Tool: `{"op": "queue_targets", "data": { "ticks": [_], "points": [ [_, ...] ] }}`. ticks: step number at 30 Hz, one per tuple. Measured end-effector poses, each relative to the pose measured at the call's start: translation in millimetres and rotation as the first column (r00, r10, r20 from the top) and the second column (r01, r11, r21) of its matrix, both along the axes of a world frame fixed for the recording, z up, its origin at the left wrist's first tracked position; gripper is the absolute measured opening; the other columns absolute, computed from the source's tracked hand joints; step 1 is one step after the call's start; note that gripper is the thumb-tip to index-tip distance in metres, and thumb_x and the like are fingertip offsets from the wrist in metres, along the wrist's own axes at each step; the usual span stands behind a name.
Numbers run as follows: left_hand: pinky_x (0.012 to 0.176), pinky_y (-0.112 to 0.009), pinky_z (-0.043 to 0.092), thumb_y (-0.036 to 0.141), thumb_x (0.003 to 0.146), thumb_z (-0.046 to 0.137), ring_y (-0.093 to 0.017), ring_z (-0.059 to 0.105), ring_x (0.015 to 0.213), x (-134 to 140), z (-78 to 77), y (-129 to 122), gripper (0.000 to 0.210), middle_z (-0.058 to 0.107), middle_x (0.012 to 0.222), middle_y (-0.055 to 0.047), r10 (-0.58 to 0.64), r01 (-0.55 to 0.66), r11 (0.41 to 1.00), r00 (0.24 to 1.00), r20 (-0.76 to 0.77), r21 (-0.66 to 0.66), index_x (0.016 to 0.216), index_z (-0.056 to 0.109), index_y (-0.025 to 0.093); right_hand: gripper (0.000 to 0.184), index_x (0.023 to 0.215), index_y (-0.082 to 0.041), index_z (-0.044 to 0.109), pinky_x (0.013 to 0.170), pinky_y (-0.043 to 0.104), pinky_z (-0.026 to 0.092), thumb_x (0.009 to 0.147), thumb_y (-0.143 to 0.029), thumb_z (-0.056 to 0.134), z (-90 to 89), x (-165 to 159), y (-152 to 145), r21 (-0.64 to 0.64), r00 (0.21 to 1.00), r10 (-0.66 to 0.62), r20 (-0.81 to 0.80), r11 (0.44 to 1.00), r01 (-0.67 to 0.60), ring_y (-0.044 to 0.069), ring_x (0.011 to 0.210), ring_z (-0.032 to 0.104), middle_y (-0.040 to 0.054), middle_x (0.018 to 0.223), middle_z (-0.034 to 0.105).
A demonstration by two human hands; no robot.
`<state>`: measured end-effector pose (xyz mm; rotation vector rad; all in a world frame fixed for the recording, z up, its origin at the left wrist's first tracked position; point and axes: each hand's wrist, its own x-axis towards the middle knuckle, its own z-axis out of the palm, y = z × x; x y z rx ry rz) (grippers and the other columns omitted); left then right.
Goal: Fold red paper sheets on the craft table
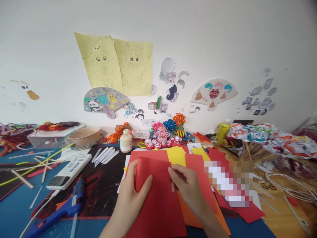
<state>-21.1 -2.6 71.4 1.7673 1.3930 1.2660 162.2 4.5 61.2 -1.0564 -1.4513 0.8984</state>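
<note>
Two yellow drawings [134,71], two fans [106,101], one glue gun [68,208], one bowl [84,137], one cream bottle [126,142]

Glue gun [72,206] left of paper [158,205]

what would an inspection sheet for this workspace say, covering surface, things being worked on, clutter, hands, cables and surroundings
Surface: blue tabletop, partly covered by a dark, stained mat.
Things being worked on: red paper held up, curved; yellow paper and orange paper lie around it.
Clutter: blue glue gun, cream bottle, white paper strips, wooden sticks.
Hands: left hand grips the red paper's left side; right hand pinches its right edge.
Cables: white cable runs from a white device with a dark display.
Surroundings: white wall bearing yellow drawings and two fan-shaped decorations; a pixelated patch hides part of the right side.
</note>
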Motion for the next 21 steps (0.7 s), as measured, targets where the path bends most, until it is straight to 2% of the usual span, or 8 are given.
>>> {"op": "queue_targets", "data": {
  "ticks": [4,6,9,12,14,17,21],
  "points": [
    [0.083,-0.031,0.047,0.042,0.086,0.056,-0.023,0.061,0.095,1.2,5.2,8.0,0.031,0.066,0.101,-0.005,-0.084,0.085,0.996,0.996,0.042,-0.022,0.107,0.055,0.019,0.038,0.061,-0.019,0.050,0.046,0.021,0.035,0.092,-0.040,0.052,-2.5,3.3,5.9,0.009,1.000,-0.010,-0.011,1.000,0.010,0.010,0.043,0.047,-0.0045,0.046,0.048],
    [0.081,-0.031,0.047,0.043,0.085,0.057,-0.023,0.061,0.092,2.3,9.7,13.1,0.028,0.066,0.094,-0.005,-0.148,0.158,0.985,0.980,0.134,-0.063,0.098,0.058,0.018,0.037,0.061,-0.019,0.050,0.045,0.021,0.035,0.092,-0.040,0.053,-5.1,5.4,9.6,0.007,0.999,-0.017,-0.046,1.000,0.017,0.010,0.041,0.046,-0.0047,0.045,0.048],
    [0.077,-0.030,0.049,0.044,0.081,0.063,-0.021,0.062,0.085,5.2,17.9,22.2,0.030,0.067,0.091,-0.005,-0.225,0.306,0.940,0.888,0.401,-0.150,0.093,0.060,0.017,0.037,0.060,-0.019,0.051,0.042,0.021,0.033,0.091,-0.039,0.054,-7.3,8.4,12.9,-0.020,0.995,-0.015,-0.102,1.000,0.013,0.010,0.039,0.045,-0.0050,0.043,0.047],
    [0.072,-0.027,0.048,0.044,0.076,0.069,-0.017,0.061,0.078,7.8,23.5,34.1,0.034,0.067,0.087,-0.005,-0.192,0.395,0.888,0.783,0.592,-0.234,0.092,0.062,0.015,0.039,0.055,-0.019,0.048,0.042,0.021,0.032,0.090,-0.036,0.054,-6.2,10.0,12.5,-0.047,0.991,0.007,-0.137,0.999,-0.014,0.010,0.039,0.044,-0.0046,0.043,0.047],
    [0.063,-0.022,0.044,0.045,0.073,0.072,-0.013,0.057,0.068,7.8,22.7,42.8,0.034,0.065,0.076,-0.002,-0.151,0.379,0.885,0.783,0.603,-0.270,0.083,0.062,0.014,0.041,0.052,-0.019,0.046,0.042,0.021,0.032,0.090,-0.034,0.054,-4.9,10.0,11.5,-0.054,0.988,0.010,-0.152,0.998,-0.018,0.009,0.040,0.044,-0.0045,0.043,0.045],
    [0.052,-0.018,0.033,0.046,0.069,0.074,-0.007,0.046,0.055,4.5,13.8,54.0,0.036,0.056,0.062,0.003,-0.131,0.332,0.902,0.820,0.557,-0.276,0.069,0.058,0.014,0.041,0.051,-0.019,0.046,0.042,0.021,0.031,0.089,-0.032,0.054,-4.2,9.0,11.0,-0.076,0.988,0.018,-0.156,0.997,-0.030,0.009,0.041,0.043,-0.0042,0.043,0.045],
    [0.049,-0.019,0.029,0.048,0.067,0.074,-0.007,0.042,0.051,-2.5,-2.5,62.2,0.039,0.052,0.058,0.004,-0.105,0.305,0.904,0.838,0.535,-0.300,0.064,0.055,0.014,0.040,0.051,-0.019,0.048,0.044,0.021,0.033,0.088,-0.032,0.053,-7.2,7.9,14.3,-0.083,0.993,0.052,-0.107,0.995,-0.061,0.010,0.041,0.045,-0.0032,0.044,0.048]
  ]
}}
